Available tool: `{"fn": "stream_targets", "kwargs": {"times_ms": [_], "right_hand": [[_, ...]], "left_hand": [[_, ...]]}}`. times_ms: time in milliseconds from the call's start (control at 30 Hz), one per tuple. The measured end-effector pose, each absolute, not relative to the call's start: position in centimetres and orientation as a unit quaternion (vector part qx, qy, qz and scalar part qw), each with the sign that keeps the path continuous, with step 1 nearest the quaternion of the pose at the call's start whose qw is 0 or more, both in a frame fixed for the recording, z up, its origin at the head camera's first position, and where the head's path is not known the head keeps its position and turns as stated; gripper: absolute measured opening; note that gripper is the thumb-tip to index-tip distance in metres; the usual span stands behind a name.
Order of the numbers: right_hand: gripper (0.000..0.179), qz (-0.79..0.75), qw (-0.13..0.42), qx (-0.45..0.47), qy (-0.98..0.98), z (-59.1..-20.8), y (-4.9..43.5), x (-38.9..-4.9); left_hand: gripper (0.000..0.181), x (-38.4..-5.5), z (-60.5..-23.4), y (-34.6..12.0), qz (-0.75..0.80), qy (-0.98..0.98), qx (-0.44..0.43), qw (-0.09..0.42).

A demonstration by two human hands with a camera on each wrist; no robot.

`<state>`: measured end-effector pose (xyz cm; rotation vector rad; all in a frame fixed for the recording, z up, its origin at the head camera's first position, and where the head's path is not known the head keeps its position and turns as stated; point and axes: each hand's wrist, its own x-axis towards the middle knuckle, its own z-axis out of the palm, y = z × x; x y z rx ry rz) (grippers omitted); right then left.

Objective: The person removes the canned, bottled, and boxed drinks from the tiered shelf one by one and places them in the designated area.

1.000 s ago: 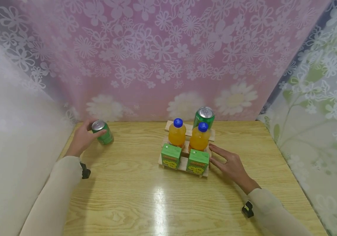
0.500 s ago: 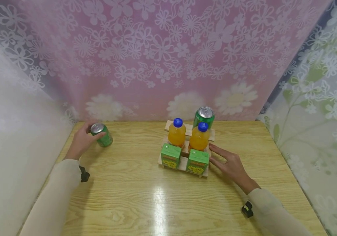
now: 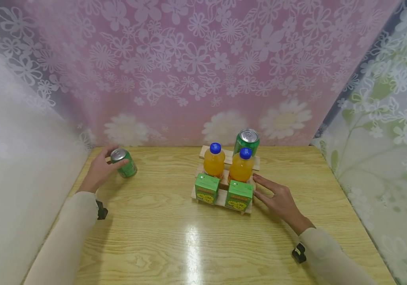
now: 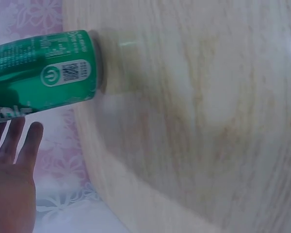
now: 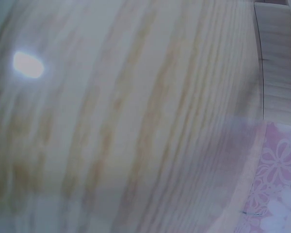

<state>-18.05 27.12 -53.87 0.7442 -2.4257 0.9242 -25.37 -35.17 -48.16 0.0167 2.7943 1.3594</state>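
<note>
At the back left of the table stands a green drink can (image 3: 127, 168), upright with its silver top showing. My left hand (image 3: 98, 171) grips it from the left, thumb across the front and fingers around the back. In the left wrist view the can (image 4: 43, 75) shows its printed side, with fingertips right at it. My right hand (image 3: 279, 200) touches the right side of a small stepped wooden rack (image 3: 222, 198), its fingers stretched out. The rack bears two green juice boxes (image 3: 207, 189) in front, two orange juice bottles (image 3: 214, 161) mid-step and another green can (image 3: 247, 141) on top.
The wood-grain table (image 3: 160, 233) meets a pink flowered curtain (image 3: 175, 79) close behind the rack and can. A pale wall (image 3: 14, 166) runs along the left, and a flowered sheet (image 3: 385, 166) along the right.
My left hand and its can have shifted very slightly toward the front. The right hand and the rack have stayed put.
</note>
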Motion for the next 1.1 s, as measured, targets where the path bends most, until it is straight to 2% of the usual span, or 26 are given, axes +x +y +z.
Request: {"fn": "stream_targets", "kwargs": {"times_ms": [333,700,1100], "right_hand": [[0.059,0.329,0.228,0.274,-0.875,-53.9,27.1,-18.2],[0.059,0.332,0.220,0.271,-0.877,-53.6,27.1,-18.0],[0.058,0.332,0.217,0.269,-0.878,-53.6,27.0,-18.0]], "left_hand": [[0.093,-26.3,-45.3,-34.2,0.430,0.903,0.026,0.004],[0.077,-27.3,-42.7,-30.7,0.410,0.907,0.094,-0.019],[0.085,-28.4,-41.3,-27.3,0.413,0.904,0.109,0.017]]}}
